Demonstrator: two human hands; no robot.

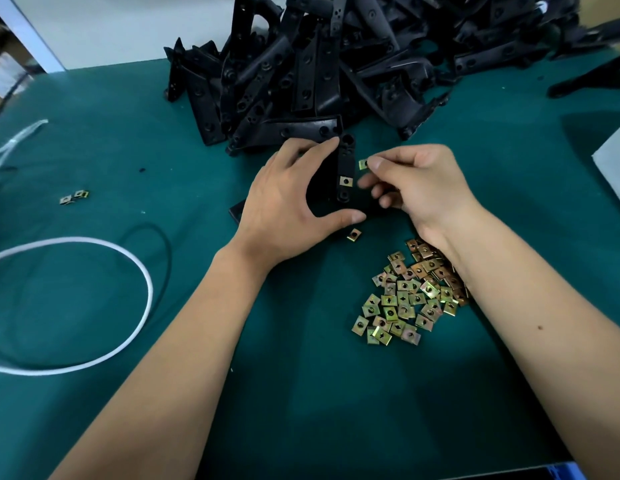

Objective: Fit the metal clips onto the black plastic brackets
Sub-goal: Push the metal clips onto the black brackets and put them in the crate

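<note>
Head view: my left hand (288, 199) fingers grip a black bracket (346, 161) mid-table, one clip (345, 181) fitted; right hand (416, 181) fingers pinch a loose clip (363, 164) beside it.

To my left a white cord (142, 271) loops across the green tabletop (301, 393), with a thin black cable (165, 244) curving just inside its far bend. Farther left lies a clear plastic strip (14, 140). A pale box corner (613, 154) sits at my right edge.
</note>
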